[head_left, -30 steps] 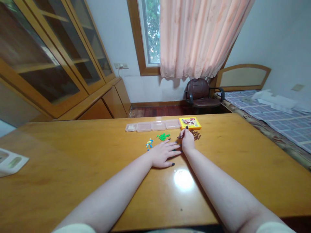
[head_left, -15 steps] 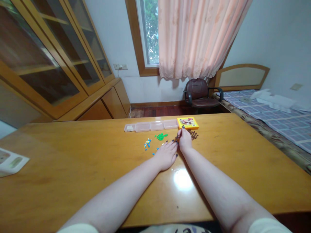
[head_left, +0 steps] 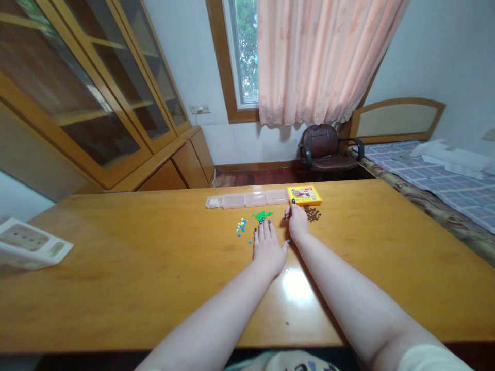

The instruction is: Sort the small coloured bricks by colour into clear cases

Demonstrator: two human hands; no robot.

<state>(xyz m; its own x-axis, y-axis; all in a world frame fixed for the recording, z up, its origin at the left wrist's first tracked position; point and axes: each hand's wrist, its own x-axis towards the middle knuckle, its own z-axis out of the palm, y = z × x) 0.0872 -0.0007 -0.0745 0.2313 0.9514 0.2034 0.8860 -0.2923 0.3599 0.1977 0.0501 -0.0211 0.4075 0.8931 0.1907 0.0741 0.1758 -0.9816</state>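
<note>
My left hand (head_left: 269,251) lies palm down on the wooden table (head_left: 154,268), fingers spread, with the fingertips at the near edge of a pile of green building bricks (head_left: 263,215). Blue, white and yellow bricks (head_left: 242,225) are scattered to its left, some perhaps hidden under the hand. My right hand (head_left: 299,221) is closed, its fingers curled inward beside a pile of brown bricks (head_left: 312,213). Whatever those fingers hold is too small to make out. Just beyond the right hand lies a yellow box (head_left: 304,195) with a printed picture.
A row of clear plastic trays (head_left: 255,199) runs along the table's far side, left of the box. A white power strip (head_left: 34,245) stands at the left. Beyond the table are a brown armchair (head_left: 325,147), a bed (head_left: 436,165) and a glass-door cabinet (head_left: 116,93).
My left hand has moved away from the right hand, leftward to the green bricks, and its fingers now point forward. The right hand stays near the brown bricks. The view has shifted slightly left.
</note>
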